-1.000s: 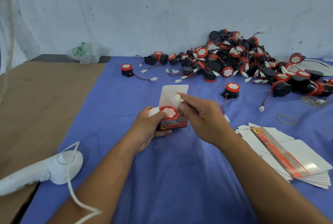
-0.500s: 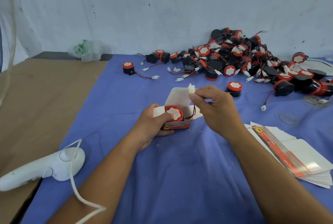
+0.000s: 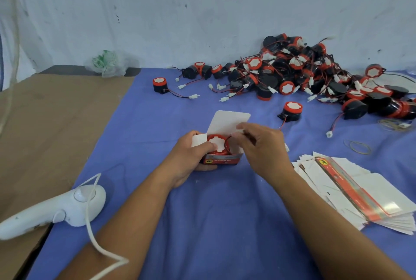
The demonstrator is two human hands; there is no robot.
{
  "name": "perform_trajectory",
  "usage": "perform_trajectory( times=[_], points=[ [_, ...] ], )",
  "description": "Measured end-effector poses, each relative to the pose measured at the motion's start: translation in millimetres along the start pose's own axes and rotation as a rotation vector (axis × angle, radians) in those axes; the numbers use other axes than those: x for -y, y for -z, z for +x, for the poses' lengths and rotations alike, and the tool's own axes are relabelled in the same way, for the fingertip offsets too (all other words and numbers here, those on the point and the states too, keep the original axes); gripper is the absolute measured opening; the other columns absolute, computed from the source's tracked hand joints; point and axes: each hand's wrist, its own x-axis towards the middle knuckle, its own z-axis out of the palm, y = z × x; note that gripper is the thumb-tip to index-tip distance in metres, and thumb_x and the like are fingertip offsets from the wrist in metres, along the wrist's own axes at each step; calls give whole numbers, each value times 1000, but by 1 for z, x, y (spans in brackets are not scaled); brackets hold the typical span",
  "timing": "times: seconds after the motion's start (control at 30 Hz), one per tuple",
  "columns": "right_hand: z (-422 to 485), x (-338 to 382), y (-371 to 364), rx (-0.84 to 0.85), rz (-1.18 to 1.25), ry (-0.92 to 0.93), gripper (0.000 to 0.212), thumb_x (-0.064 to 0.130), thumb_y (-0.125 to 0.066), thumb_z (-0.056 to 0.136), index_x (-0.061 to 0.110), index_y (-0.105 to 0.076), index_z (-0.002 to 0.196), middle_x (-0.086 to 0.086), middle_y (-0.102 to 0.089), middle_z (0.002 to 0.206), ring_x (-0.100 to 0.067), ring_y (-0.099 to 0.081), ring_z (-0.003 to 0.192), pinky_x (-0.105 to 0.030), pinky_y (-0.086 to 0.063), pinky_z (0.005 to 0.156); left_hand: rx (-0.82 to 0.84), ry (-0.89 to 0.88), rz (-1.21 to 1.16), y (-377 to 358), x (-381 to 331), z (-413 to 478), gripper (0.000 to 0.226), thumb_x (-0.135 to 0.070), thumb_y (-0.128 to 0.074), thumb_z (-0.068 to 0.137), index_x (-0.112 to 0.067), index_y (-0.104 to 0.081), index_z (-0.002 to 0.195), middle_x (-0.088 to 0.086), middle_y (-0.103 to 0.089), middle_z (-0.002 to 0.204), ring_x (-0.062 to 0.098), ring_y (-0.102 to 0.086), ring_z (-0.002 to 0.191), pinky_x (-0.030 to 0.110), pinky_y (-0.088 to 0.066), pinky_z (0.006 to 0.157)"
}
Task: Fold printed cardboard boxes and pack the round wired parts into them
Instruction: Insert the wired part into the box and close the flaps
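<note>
- Head view: the round wired part (image 3: pixel 217 143) sits red-and-white face up inside the open box (image 3: pixel 221 161), on the blue cloth (image 3: pixel 213 223) right in front of me. Lid flap (image 3: pixel 229 121) stands up behind it, not closed.
- Change vs half a second ago: my right hand (image 3: pixel 263 147) was up above the box with the connector lifted clear. Now it's down at the box's right inner edge, and the wire (image 3: pixel 226 144) loops beside the part, inside the box.
- My read: part seated, lead going in, flaps close next.
- Right fingertips (image 3: pixel 239 130): pinched tight on the wire end, no gap showing. Connector mostly hidden under them.
- Left hand (image 3: pixel 191 160): curled round the box's left side, thumb (image 3: pixel 208 145) pressing on the part's face.
- Outward: one loose part (image 3: pixel 291 111) just beyond, pile of parts (image 3: pixel 304 72) by the back wall, stack of flat boxes (image 3: pixel 351 192) at right, rubber bands (image 3: pixel 358 145) near it, white controller (image 3: pixel 56 210) at left.
</note>
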Motion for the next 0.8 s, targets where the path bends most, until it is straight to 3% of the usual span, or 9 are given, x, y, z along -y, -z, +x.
perform_trajectory(
  times=[0.07,0.13,0.23,0.4,0.57,0.67,0.73,0.8],
  points=[
    [3,-1,3,72,-85,105,13,6,-68,92,2,-76,101,-11,-74,90,-31,-66,81,-22,-42,72,-13,-15,27,-2,0,0,28,-19,-73,79,-12,-55,100,15,-67,105,22,-73,87,38,-60,66],
    [9,-1,10,183,-209,177,15,5,-66,93,1,-76,104,-14,-71,94,-37,-64,88,-36,-50,76,-20,-11,16,-3,-1,-1,33,-22,-74,74,-12,-56,99,15,-67,106,22,-73,87,38,-60,67],
    [17,-2,26,299,-294,210,19,-1,-62,94,4,-76,106,-15,-67,95,-39,-61,87,-45,-50,72,-23,-8,22,-3,-1,-1,29,-19,-75,79,-12,-56,100,16,-66,108,24,-72,91,39,-60,68],
    [20,4,36,444,-450,264,44,-13,-49,80,11,-75,108,-6,-64,104,-29,-53,99,-40,-47,74,-18,-11,49,-4,-2,-4,36,-23,-75,74,-12,-56,102,17,-65,112,28,-70,96,39,-61,68],
    [10,16,10,513,-594,236,36,4,-50,86,21,-68,111,1,-59,109,-23,-50,112,-33,-46,70,0,-32,48,-6,-3,-7,27,-19,-72,79,-12,-56,100,18,-66,108,25,-71,90,37,-60,66],
    [8,8,7,400,-430,115,21,11,-54,92,14,-70,106,-4,-66,105,-29,-54,100,-40,-47,80,-6,-22,36,-6,-3,-7,27,-18,-72,81,-11,-57,102,17,-67,108,25,-72,90,37,-60,66],
    [8,1,5,400,-350,82,21,13,-54,97,11,-75,99,-3,-70,101,-27,-51,97,-33,-41,84,-30,-13,37,-6,-3,-7,29,-18,-72,83,-12,-56,107,17,-65,112,25,-72,92,37,-60,66],
    [6,-5,1,394,-261,28,23,19,-56,100,17,-78,104,2,-63,107,-20,-43,99,-27,-34,89,-73,-14,23,-8,-3,-7,37,-20,-74,82,-16,-52,112,14,-60,116,25,-71,92,37,-60,65]
  ],
)
